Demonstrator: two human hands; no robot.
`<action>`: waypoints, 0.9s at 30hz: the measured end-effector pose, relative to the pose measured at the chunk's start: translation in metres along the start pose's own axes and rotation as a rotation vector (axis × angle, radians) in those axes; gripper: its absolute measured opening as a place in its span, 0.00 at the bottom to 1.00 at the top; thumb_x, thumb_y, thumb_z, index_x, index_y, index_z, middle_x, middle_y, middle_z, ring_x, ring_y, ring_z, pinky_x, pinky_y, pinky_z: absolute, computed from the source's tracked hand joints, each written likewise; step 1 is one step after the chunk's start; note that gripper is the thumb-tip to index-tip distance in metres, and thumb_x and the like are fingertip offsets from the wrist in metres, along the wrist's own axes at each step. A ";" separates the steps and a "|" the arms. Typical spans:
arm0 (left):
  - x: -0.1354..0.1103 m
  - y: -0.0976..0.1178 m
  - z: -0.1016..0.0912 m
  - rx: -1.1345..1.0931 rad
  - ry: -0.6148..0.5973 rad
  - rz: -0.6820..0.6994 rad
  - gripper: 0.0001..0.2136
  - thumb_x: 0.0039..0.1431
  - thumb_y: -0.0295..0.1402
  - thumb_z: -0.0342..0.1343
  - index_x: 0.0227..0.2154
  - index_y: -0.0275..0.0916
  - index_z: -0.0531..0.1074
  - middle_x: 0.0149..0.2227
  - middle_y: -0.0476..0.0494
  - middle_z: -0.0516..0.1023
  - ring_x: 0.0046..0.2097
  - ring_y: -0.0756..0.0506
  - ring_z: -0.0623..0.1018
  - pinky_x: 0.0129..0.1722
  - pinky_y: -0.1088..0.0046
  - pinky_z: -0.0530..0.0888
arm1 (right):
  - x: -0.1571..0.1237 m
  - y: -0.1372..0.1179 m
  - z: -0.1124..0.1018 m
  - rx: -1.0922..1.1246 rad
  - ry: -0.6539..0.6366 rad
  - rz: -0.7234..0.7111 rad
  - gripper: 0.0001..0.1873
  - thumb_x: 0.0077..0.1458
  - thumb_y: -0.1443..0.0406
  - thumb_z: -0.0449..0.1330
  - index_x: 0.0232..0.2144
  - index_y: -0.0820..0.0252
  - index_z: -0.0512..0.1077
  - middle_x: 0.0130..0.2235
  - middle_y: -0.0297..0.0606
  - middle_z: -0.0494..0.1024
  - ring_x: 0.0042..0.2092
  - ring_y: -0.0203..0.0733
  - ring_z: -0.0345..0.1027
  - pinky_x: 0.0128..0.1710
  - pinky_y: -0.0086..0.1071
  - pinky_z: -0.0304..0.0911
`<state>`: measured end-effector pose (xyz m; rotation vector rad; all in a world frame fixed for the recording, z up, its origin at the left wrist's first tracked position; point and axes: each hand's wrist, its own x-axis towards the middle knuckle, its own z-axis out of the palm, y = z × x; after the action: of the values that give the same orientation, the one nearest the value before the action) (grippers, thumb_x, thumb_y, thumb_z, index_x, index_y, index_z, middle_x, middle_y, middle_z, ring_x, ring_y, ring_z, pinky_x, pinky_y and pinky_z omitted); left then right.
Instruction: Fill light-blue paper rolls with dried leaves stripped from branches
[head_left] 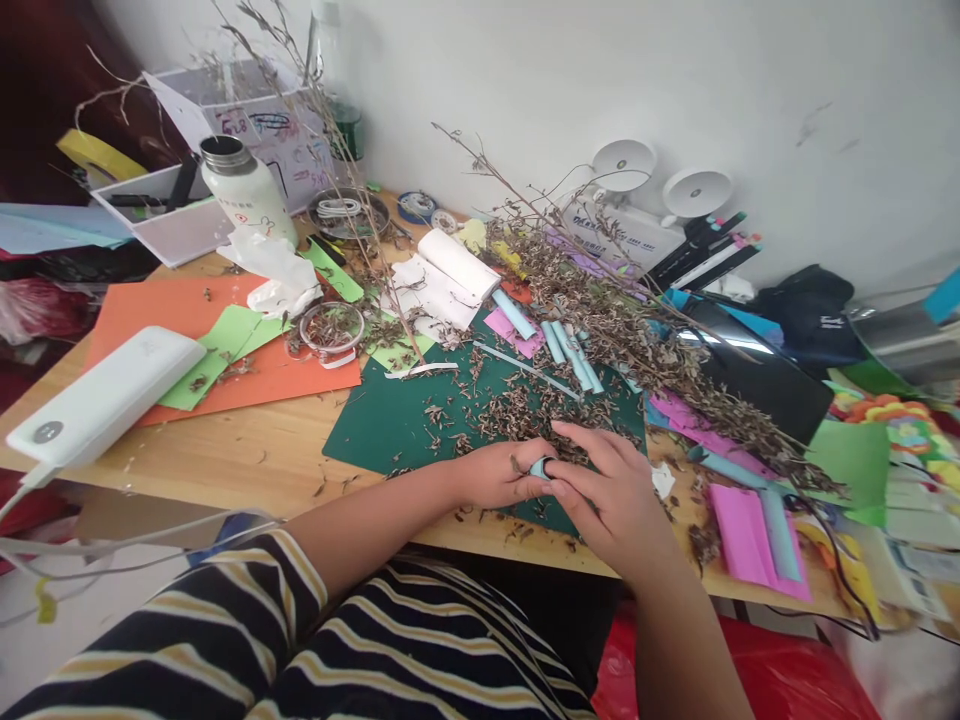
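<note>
My left hand is wrapped round a small light-blue paper tube, its open end showing between the fingers. My right hand meets it from the right, thumb and fingers closed near the tube's end; whether it pinches a bit of dried leaf is hidden. Both hands are over the front edge of a dark green mat. Crumbled dried leaves lie heaped just behind them. Several more blue paper tubes rest on the mat's far side.
Dried leafy branches stretch across the back right. At the left are a white power bank, orange paper and an uncapped white bottle. A paper roll lies behind the mat. Pink paper sits near the right edge.
</note>
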<state>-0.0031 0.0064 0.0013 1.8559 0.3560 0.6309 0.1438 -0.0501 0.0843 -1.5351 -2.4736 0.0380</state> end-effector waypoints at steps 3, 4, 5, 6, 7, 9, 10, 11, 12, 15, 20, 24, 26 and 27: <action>-0.001 -0.002 0.000 0.020 -0.033 -0.001 0.26 0.51 0.56 0.33 0.32 0.36 0.59 0.29 0.45 0.66 0.30 0.50 0.67 0.29 0.75 0.65 | 0.001 -0.011 -0.011 -0.142 -0.125 -0.015 0.11 0.52 0.59 0.51 0.32 0.53 0.72 0.54 0.38 0.63 0.50 0.54 0.57 0.40 0.47 0.59; -0.002 -0.002 0.000 0.024 -0.044 0.000 0.26 0.51 0.56 0.33 0.33 0.36 0.59 0.29 0.45 0.67 0.30 0.50 0.67 0.29 0.75 0.65 | 0.002 -0.014 -0.013 -0.176 -0.154 -0.014 0.11 0.51 0.58 0.52 0.32 0.53 0.72 0.54 0.39 0.63 0.50 0.56 0.57 0.39 0.49 0.59; -0.002 -0.002 0.000 0.028 -0.054 -0.002 0.26 0.51 0.56 0.34 0.33 0.36 0.59 0.30 0.45 0.68 0.30 0.50 0.67 0.29 0.76 0.65 | 0.003 -0.016 -0.015 -0.197 -0.182 -0.013 0.11 0.49 0.57 0.53 0.32 0.53 0.72 0.54 0.39 0.63 0.50 0.57 0.57 0.39 0.50 0.59; -0.002 -0.002 0.000 0.033 -0.056 -0.006 0.25 0.51 0.56 0.34 0.33 0.36 0.59 0.30 0.45 0.68 0.30 0.50 0.68 0.29 0.76 0.65 | 0.005 -0.017 -0.016 -0.206 -0.211 -0.014 0.11 0.48 0.57 0.54 0.32 0.52 0.72 0.54 0.39 0.63 0.50 0.58 0.58 0.39 0.51 0.59; -0.003 -0.002 0.000 0.038 -0.050 -0.013 0.25 0.52 0.56 0.34 0.33 0.36 0.59 0.30 0.44 0.68 0.30 0.50 0.68 0.29 0.76 0.65 | 0.008 -0.016 -0.016 -0.205 -0.244 -0.017 0.10 0.47 0.57 0.55 0.32 0.51 0.72 0.54 0.39 0.62 0.50 0.58 0.59 0.39 0.51 0.60; -0.003 -0.001 0.001 0.045 -0.042 -0.023 0.25 0.52 0.55 0.35 0.33 0.36 0.59 0.30 0.44 0.68 0.30 0.50 0.68 0.29 0.76 0.65 | 0.012 -0.014 -0.016 -0.184 -0.317 -0.031 0.10 0.47 0.57 0.55 0.31 0.51 0.73 0.55 0.38 0.61 0.49 0.59 0.60 0.38 0.52 0.60; -0.003 -0.001 0.001 0.045 -0.039 -0.020 0.24 0.52 0.55 0.34 0.32 0.36 0.59 0.29 0.45 0.67 0.30 0.50 0.67 0.29 0.76 0.65 | 0.014 -0.013 -0.017 -0.172 -0.342 -0.034 0.10 0.47 0.57 0.55 0.31 0.50 0.73 0.55 0.38 0.61 0.49 0.59 0.60 0.38 0.52 0.61; -0.004 -0.001 0.001 0.044 -0.034 -0.008 0.25 0.53 0.55 0.34 0.32 0.36 0.58 0.29 0.45 0.67 0.30 0.50 0.67 0.29 0.76 0.65 | 0.015 -0.011 -0.017 -0.159 -0.355 -0.035 0.10 0.48 0.57 0.55 0.30 0.51 0.73 0.55 0.38 0.61 0.49 0.59 0.60 0.38 0.52 0.61; -0.004 -0.001 0.001 0.043 -0.026 0.009 0.25 0.53 0.55 0.33 0.31 0.36 0.58 0.29 0.44 0.67 0.30 0.50 0.67 0.29 0.75 0.65 | 0.016 -0.010 -0.018 -0.140 -0.351 -0.033 0.10 0.49 0.58 0.54 0.30 0.51 0.73 0.55 0.39 0.61 0.49 0.58 0.61 0.38 0.51 0.62; -0.004 -0.002 0.001 0.043 -0.014 0.039 0.25 0.53 0.55 0.31 0.31 0.36 0.58 0.30 0.43 0.66 0.31 0.49 0.67 0.32 0.74 0.66 | 0.014 -0.006 -0.021 -0.012 -0.262 0.003 0.11 0.52 0.64 0.50 0.31 0.54 0.73 0.53 0.41 0.64 0.48 0.51 0.63 0.40 0.46 0.63; -0.003 -0.002 0.001 0.056 -0.028 0.037 0.23 0.54 0.53 0.34 0.32 0.36 0.57 0.30 0.44 0.65 0.32 0.49 0.67 0.33 0.74 0.66 | 0.012 0.007 -0.024 0.298 0.079 0.225 0.08 0.50 0.66 0.52 0.25 0.56 0.72 0.38 0.37 0.75 0.39 0.40 0.69 0.38 0.34 0.64; -0.002 0.000 0.000 0.056 -0.039 0.020 0.22 0.54 0.53 0.35 0.33 0.36 0.57 0.30 0.44 0.64 0.31 0.49 0.66 0.32 0.74 0.66 | 0.019 0.022 -0.015 0.513 0.248 0.389 0.15 0.47 0.62 0.56 0.13 0.59 0.63 0.25 0.33 0.71 0.27 0.35 0.64 0.25 0.28 0.60; -0.001 0.001 -0.001 0.042 -0.045 0.017 0.23 0.54 0.53 0.34 0.33 0.36 0.57 0.30 0.44 0.64 0.31 0.50 0.66 0.31 0.75 0.65 | 0.024 0.028 -0.004 0.604 0.284 0.431 0.20 0.48 0.60 0.55 0.11 0.59 0.56 0.21 0.32 0.67 0.24 0.33 0.60 0.23 0.27 0.57; -0.001 0.001 -0.001 0.037 -0.048 0.013 0.23 0.54 0.54 0.34 0.33 0.36 0.58 0.30 0.44 0.64 0.31 0.50 0.66 0.31 0.75 0.65 | 0.027 0.032 0.003 0.624 0.279 0.449 0.20 0.48 0.58 0.54 0.11 0.59 0.56 0.20 0.31 0.65 0.23 0.32 0.58 0.24 0.27 0.56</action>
<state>-0.0046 0.0058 0.0022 1.9066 0.3260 0.5918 0.1596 -0.0112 0.0821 -1.6170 -1.6390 0.5679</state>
